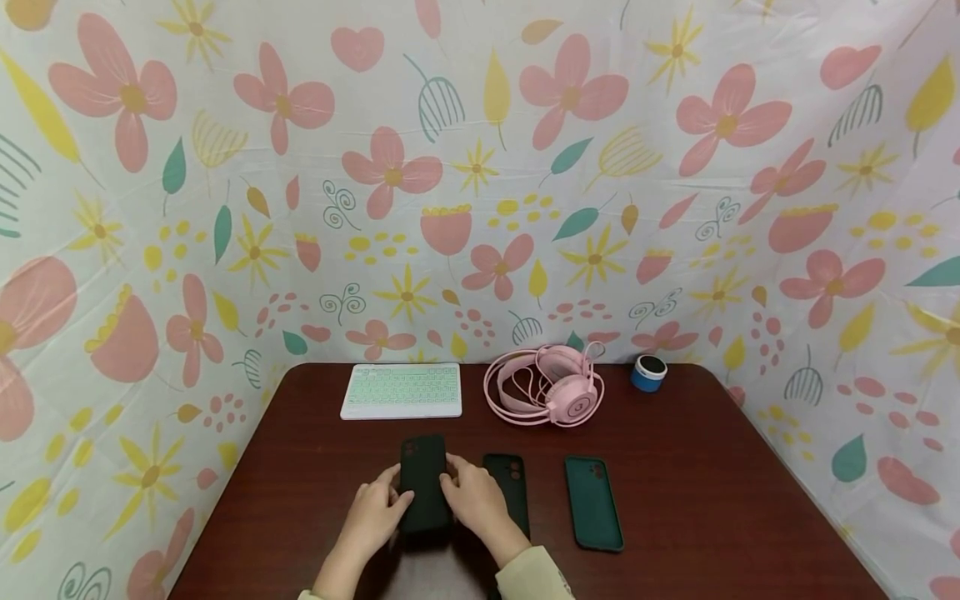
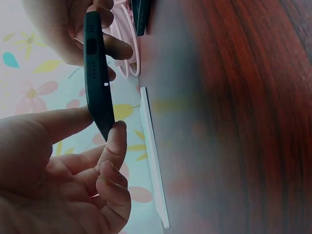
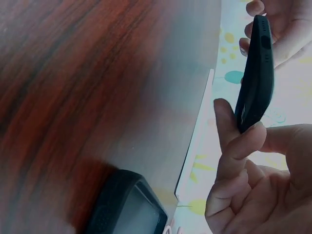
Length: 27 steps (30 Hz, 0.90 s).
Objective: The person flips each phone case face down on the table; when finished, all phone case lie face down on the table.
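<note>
A black phone case (image 1: 423, 483) is raised above the table, its back turned up toward the head camera with the camera cutouts at the top left. My left hand (image 1: 372, 512) pinches its left edge between thumb and fingers. On the opposite edge, my right hand (image 1: 476, 497) grips it the same way. Both wrist views show the case's end (image 2: 93, 53) with a port opening and small holes. Beside my right hand lies a second black phone case (image 1: 513, 487), partly hidden by that hand. Further right is a dark green phone case (image 1: 594, 504), hollow side up.
Along the back of the dark red wooden table (image 1: 697, 508) stand a white keyboard with green keys (image 1: 402, 392), pink headphones (image 1: 573, 400) with a cable, and a small blue speaker (image 1: 648, 373). Floral cloth (image 1: 465, 167) hangs behind and at both sides.
</note>
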{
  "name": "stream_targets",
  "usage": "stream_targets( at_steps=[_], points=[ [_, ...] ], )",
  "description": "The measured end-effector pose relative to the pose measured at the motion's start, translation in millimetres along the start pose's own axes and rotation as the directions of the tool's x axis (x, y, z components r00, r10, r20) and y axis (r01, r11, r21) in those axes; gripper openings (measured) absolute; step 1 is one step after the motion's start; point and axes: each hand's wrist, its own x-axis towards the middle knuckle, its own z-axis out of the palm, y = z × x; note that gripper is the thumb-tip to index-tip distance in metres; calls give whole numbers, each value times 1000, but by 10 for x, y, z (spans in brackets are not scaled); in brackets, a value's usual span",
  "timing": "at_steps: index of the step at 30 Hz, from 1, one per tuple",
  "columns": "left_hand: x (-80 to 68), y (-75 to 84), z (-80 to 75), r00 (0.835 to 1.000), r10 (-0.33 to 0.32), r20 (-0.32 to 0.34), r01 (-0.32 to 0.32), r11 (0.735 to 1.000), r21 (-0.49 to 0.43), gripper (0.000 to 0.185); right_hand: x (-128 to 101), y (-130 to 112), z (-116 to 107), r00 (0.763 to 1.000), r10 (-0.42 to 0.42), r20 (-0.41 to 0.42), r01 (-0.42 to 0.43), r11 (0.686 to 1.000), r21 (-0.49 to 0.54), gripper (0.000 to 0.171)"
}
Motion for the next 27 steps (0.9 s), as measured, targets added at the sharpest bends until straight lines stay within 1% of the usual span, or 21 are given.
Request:
stream_targets(
  at_steps=[6,12,17,21,27],
  points=[
    [3,-33,20,1000,14,-22,-13,999,42,53,15,22,23,1000,9,25,-8,1000,-30,43],
    [1,-69,61,999,28,-38,-25,996,84,52,9,40,55,996,37,80,-33,998,-55,47],
    [12,-87,84,999,26,-32,-23,995,100,52,5,44,75,992,55,109,-50,997,-51,52],
    [16,-107,104,1000,19,-23,-16,994,106,52,6,44,97,991,60,120,-52,996,-67,54],
    [29,-144,149,1000,-11,11,10,994,111,52,16,69,132,986,80,144,-67,994,-90,53]
  ],
)
